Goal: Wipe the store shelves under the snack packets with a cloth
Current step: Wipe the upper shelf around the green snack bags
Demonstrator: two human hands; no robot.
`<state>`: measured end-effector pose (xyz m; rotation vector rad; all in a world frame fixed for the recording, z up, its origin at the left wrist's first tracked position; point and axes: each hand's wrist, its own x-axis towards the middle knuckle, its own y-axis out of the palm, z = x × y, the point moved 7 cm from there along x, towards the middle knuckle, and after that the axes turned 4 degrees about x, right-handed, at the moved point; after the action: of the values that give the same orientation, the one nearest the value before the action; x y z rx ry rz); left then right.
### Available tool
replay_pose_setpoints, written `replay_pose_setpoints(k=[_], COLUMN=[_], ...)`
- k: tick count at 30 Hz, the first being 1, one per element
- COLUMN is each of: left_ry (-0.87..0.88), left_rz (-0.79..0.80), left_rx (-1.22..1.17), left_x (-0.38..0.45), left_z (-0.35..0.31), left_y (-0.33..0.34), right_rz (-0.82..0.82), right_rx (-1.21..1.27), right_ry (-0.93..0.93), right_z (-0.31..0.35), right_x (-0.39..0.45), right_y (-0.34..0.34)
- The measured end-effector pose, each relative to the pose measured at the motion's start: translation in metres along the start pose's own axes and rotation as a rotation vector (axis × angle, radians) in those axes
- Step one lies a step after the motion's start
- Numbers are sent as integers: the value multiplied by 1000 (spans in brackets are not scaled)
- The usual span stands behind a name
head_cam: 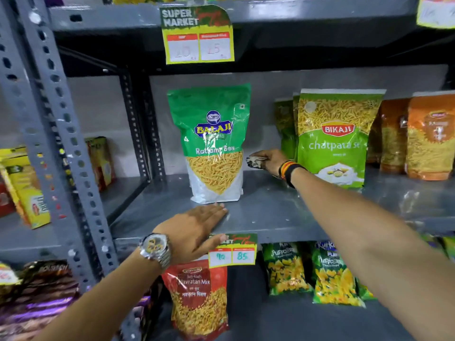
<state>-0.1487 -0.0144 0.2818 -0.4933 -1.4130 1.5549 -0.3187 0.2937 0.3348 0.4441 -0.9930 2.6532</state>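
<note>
My right hand (270,162) reaches deep onto the grey shelf (266,207) and is shut on a crumpled grey cloth (254,161), which sits in the gap between two packets. Left of the cloth a green Balaji sev packet (214,143) stands upright. On the right a green Bikaji chatpata packet (334,139) stands with more green packets behind it. My left hand (194,230), with a metal watch on the wrist, lies flat and open on the shelf's front edge, just in front of the Balaji packet.
Orange snack packets (426,141) stand at the far right of the shelf. A price tag (232,251) hangs from the shelf lip. Below are a red Navratan Mix packet (199,299) and green puff packets (330,271). A perforated grey upright (61,124) stands at left.
</note>
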Motion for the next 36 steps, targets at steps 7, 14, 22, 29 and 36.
replay_pose_setpoints(k=[7, 14, 22, 29, 36], left_ry=[11, 23, 12, -1, -8], left_rz=[-25, -9, 3, -9, 59], left_rx=[61, 65, 31, 32, -53], left_x=[2, 3, 2, 0, 6], left_z=[4, 3, 0, -3, 3], left_y=[4, 3, -1, -5, 0], right_rz=[93, 300, 403, 580, 284], right_rx=[-163, -213, -180, -129, -142], right_ry=[100, 35, -29, -89, -7], right_z=[10, 14, 47, 71, 43], right_x=[30, 18, -81, -136, -112], right_y=[26, 43, 17, -15, 0])
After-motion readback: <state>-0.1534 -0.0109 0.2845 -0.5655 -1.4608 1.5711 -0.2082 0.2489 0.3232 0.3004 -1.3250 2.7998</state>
